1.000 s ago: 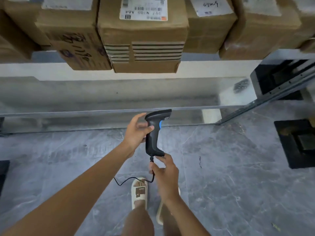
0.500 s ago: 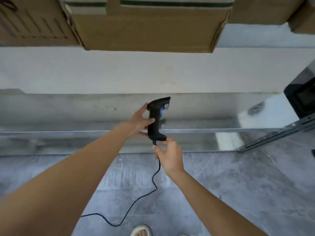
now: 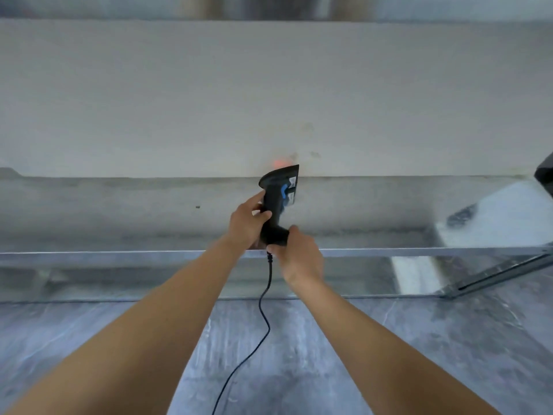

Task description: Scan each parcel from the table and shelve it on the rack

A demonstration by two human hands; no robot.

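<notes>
A black handheld barcode scanner (image 3: 277, 195) with a blue trigger stands upright in front of me, nose pointing right. My left hand (image 3: 246, 223) grips its handle from the left, thumb across it. My right hand (image 3: 299, 253) holds the base of the handle, where the black cable (image 3: 263, 313) leaves and hangs down to the floor. A faint red glow (image 3: 280, 161) shows on the wall just above the scanner. No parcel is in view.
The low metal shelf of the rack (image 3: 119, 253) runs across the picture under my hands, its frame angling off at the right (image 3: 496, 278). Behind it is a pale wall (image 3: 209, 100). Grey marbled floor (image 3: 449, 339) lies below. A dark object (image 3: 546, 175) shows at the right edge.
The view has swung away from the shelved boxes, which have left the top of the picture. Both hands lifted the scanner forward. My right hand moved from the cable up onto the handle base.
</notes>
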